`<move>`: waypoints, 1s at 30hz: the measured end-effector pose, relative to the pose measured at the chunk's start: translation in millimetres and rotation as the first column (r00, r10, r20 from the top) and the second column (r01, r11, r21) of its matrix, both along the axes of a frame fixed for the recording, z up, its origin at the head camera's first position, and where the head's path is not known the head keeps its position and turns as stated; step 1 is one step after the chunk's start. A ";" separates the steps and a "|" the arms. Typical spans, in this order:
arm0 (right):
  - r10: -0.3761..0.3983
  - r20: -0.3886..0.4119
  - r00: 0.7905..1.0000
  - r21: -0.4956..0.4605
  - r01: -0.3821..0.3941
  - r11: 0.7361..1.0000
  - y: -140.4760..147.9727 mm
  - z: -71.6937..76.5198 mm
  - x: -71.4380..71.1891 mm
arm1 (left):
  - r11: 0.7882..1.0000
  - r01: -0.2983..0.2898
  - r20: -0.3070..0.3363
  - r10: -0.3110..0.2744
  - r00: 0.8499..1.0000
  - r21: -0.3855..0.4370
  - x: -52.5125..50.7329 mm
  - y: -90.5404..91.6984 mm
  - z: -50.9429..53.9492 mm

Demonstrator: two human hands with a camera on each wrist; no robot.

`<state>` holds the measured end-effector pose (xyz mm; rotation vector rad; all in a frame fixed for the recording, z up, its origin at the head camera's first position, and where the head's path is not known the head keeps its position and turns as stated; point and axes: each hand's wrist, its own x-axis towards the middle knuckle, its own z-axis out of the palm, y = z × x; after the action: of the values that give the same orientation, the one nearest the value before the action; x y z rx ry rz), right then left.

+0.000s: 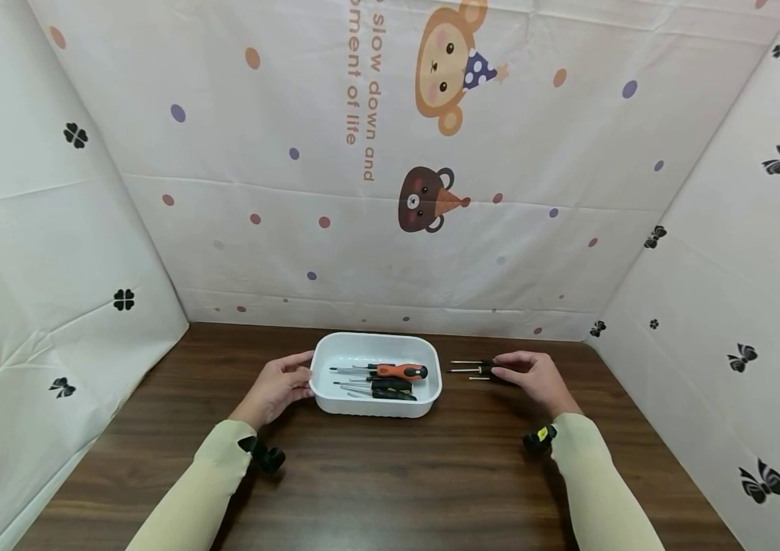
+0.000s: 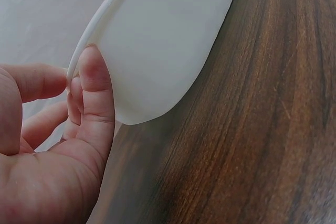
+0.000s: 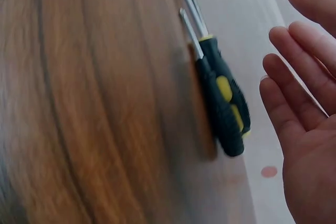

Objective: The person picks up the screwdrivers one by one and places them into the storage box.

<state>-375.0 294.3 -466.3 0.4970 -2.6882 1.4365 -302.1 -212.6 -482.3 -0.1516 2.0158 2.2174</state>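
Note:
A white plastic tray (image 1: 376, 408) stands on the table with several screwdrivers in it, most black-handled and one with an orange handle (image 1: 399, 371). My left hand (image 1: 279, 389) holds the tray's left end by the rim; thumb and fingers meet at the rim in the left wrist view (image 2: 68, 140). Right of the tray lie a few loose screwdrivers (image 1: 468, 370), whose black and yellow handles (image 3: 223, 93) show in the right wrist view. Beside those handles, my right hand (image 1: 533, 379) has its fingers extended and apart from them in the right wrist view (image 3: 310, 108).
Dark wood-grain table (image 1: 390, 482) lies under everything. A printed white cloth (image 1: 362, 260) rises behind it, with more cloth at left and right. Each wrist wears a small black camera, the left one (image 1: 267, 457) close to the tabletop.

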 end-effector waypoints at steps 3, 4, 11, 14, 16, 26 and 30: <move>-0.034 -0.002 0.999 0.030 0.034 0.999 6.6 -7.7 -4.4 | 1.000 0.001 0.003 -0.001 1.000 0.003 -0.6 -0.4 -0.5; -0.046 -0.003 0.999 0.044 0.046 0.998 7.9 -9.4 -5.2 | 1.000 0.000 0.005 0.000 1.000 0.002 -0.8 -0.7 -0.6; -0.090 -0.025 0.996 0.144 0.093 0.985 14.4 -15.2 -5.2 | 1.000 -0.002 -0.004 0.002 1.000 0.006 -1.9 -1.1 -1.8; -0.095 -0.013 0.995 0.151 0.095 0.984 16.0 -16.8 -5.0 | 1.000 0.000 -0.006 0.000 1.000 0.007 -2.2 -1.4 -2.6; -0.099 -0.007 0.995 0.157 0.099 0.983 16.6 -16.9 -5.2 | 1.000 -0.001 -0.006 0.001 1.000 0.011 -2.2 -1.5 -2.9; -0.098 -0.036 0.995 0.243 0.104 0.964 22.2 -14.6 -8.3 | 1.000 -0.007 0.007 0.007 1.000 0.004 -1.8 0.6 -2.3; -0.088 -0.043 0.995 0.272 0.097 0.958 24.9 -15.3 -9.6 | 1.000 -0.003 0.010 0.003 1.000 0.000 -1.6 -0.4 -1.1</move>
<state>-384.6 319.3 -481.6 0.3957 -2.8575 1.0310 -303.7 -213.0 -483.4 -0.1654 2.0121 2.2141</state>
